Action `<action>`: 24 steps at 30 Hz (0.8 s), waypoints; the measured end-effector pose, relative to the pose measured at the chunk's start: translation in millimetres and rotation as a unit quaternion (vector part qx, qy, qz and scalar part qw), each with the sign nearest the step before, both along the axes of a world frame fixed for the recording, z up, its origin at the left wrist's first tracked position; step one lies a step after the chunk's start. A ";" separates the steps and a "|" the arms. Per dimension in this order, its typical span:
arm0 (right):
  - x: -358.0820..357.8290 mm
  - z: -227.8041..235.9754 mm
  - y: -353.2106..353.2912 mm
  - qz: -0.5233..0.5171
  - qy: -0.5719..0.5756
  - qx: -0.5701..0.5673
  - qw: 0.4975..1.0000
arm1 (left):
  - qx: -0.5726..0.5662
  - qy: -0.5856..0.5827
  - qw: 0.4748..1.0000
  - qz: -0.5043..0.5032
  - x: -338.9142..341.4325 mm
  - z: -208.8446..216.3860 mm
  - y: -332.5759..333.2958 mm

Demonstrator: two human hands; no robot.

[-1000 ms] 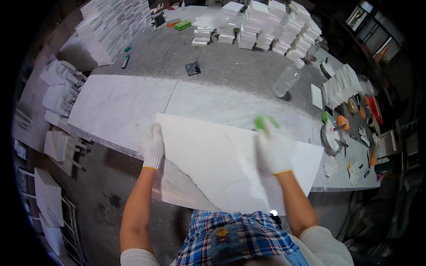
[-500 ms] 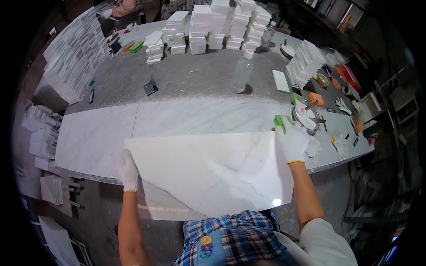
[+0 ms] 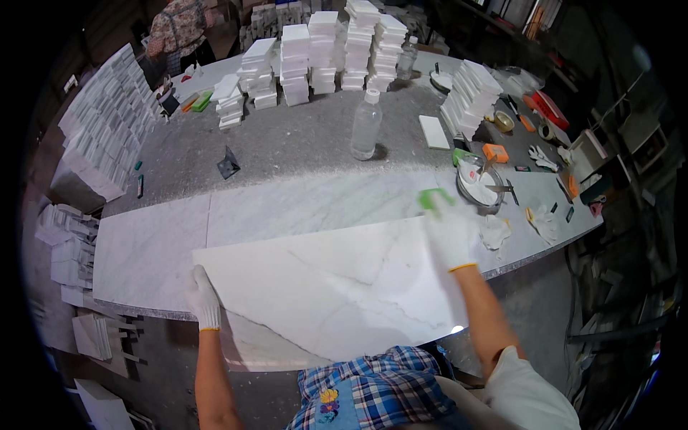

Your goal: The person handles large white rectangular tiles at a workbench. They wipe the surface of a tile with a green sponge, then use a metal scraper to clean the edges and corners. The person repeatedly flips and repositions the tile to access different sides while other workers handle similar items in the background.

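While the left edge of the veined white slab (image 3: 337,287) is clasped by the gloved left hand (image 3: 204,299), a blurred green pad (image 3: 434,200) is held in the grip of the right hand (image 3: 453,240) near the far right corner. The slab is set across the front of the surface (image 3: 294,140), partly overhanging.

Dim surroundings, glare on pale slab (image 3: 333,292), black fisheye rim
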State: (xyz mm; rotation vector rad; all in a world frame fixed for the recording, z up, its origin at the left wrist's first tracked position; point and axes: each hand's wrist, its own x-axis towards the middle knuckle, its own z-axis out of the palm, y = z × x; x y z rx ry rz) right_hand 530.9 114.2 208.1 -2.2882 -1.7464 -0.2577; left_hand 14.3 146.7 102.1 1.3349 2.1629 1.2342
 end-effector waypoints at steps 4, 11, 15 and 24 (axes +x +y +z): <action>13.0 11.8 -6.5 -0.120 -0.108 -0.042 0.986 | -0.006 0.019 1.000 -0.004 13.5 15.0 -0.3; -115.8 -1.2 20.6 0.102 0.032 0.037 0.994 | 0.013 0.044 0.999 -0.029 4.6 11.4 4.7; -37.4 11.1 2.0 0.064 0.129 -0.049 0.988 | 0.022 -0.023 0.999 -0.032 0.7 1.8 0.7; -45.1 -66.2 20.3 0.114 0.195 0.252 0.941 | 0.010 -0.022 0.999 -0.042 12.1 8.7 7.6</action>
